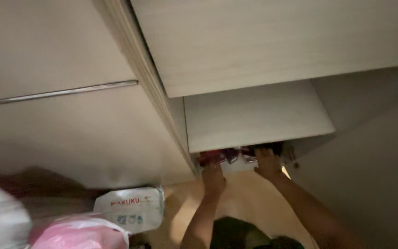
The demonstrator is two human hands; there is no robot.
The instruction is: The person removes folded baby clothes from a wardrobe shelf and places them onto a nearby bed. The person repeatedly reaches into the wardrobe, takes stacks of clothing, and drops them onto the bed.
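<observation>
Both hands are reaching into the low cupboard shelf, the left hand and right hand lying flat, fingers extended, on red and dark packages, steadying them; actual grip cannot be determined.

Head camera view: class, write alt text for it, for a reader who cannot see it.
Both hands, left hand and right hand, reach into the bottom of an open pale wooden cupboard, onto dark and red items too dim to identify. On the floor at left lie a white printed package and a pink plastic bag.
</observation>
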